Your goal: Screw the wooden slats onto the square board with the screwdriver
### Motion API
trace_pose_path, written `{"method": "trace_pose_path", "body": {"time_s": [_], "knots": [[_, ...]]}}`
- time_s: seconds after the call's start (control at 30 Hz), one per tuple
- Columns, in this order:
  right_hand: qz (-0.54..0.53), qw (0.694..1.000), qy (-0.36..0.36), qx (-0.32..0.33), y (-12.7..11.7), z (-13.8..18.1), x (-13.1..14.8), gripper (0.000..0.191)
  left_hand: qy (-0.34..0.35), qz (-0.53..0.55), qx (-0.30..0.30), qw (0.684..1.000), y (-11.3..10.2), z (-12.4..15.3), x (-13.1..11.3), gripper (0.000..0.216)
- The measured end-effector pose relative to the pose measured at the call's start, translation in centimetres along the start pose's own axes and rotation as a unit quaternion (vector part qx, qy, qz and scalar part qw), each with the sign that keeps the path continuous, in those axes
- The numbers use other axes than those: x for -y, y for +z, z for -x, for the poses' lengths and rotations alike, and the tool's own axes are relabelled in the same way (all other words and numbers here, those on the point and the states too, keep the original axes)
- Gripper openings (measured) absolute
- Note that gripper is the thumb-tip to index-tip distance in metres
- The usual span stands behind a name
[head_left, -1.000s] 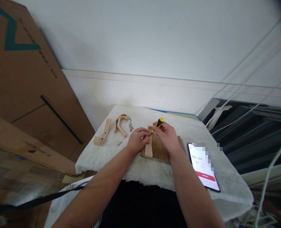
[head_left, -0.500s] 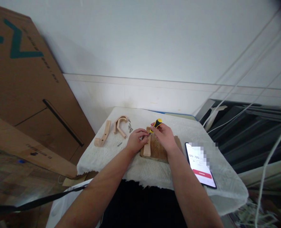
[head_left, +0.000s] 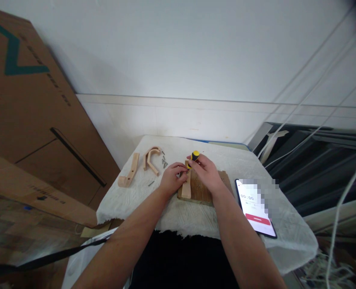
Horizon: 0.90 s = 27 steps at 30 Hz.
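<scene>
Hands together over wooden board (head_left: 202, 192), mid-worktop (head_left: 129, 202). Right hand (head_left: 206, 174) gripping yellow-black screwdriver (head_left: 193, 155), tip down on pale wooden hook (head_left: 186, 189) lying along board's left edge. Left hand (head_left: 170, 180) pinched shut at the tip, held thing too small to tell. Spare hooks (head_left: 130, 170) and screws (head_left: 165, 162) further left; phone (head_left: 256, 210) on the right.

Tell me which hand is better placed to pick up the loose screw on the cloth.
Left, probably. The left hand lies next to the loose screw, its fingertips merely pinched at the wooden hook on the board; the right hand is farther off and grips the screwdriver.
</scene>
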State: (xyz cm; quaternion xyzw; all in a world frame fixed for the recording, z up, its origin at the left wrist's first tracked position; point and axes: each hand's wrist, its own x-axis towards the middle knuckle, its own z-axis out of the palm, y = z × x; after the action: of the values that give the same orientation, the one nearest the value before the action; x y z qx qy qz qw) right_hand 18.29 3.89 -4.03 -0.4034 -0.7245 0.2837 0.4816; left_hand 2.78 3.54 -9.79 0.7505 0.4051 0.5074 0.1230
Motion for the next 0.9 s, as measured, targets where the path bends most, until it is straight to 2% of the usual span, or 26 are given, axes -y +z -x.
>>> {"method": "trace_pose_path", "body": {"time_s": [0.13, 0.3, 0.43, 0.6, 0.77, 0.9], "knots": [[0.005, 1.000, -0.025, 0.018, -0.04, -0.04, 0.02, 0.022, -0.004, -0.007, 0.004, 1.000, 0.02, 0.01, 0.12, 0.016], [0.059, 0.997, 0.025, -0.035, 0.32, -0.14, -0.42, 0.024, -0.008, -0.004, 0.005, 1.000, -0.05, 0.05, -0.03, 0.016], [0.039, 0.996, 0.047, -0.060, 0.66, -0.22, -0.46, 0.028, -0.002, -0.001, 0.005, 1.000, -0.02, 0.05, -0.04, 0.017], [-0.002, 0.998, 0.047, -0.040, 0.64, -0.17, -0.40, 0.032, -0.006, 0.009, 0.007, 1.000, 0.06, -0.07, -0.08, 0.015], [-0.041, 0.998, 0.048, 0.001, 0.03, 0.10, 0.00, 0.024, 0.001, 0.011, 0.001, 1.000, 0.10, 0.00, 0.03, 0.015], [-0.004, 0.999, 0.052, -0.011, -0.04, -0.04, 0.11, 0.024, 0.003, 0.009, -0.001, 1.000, 0.15, 0.08, 0.25, 0.015]]}}
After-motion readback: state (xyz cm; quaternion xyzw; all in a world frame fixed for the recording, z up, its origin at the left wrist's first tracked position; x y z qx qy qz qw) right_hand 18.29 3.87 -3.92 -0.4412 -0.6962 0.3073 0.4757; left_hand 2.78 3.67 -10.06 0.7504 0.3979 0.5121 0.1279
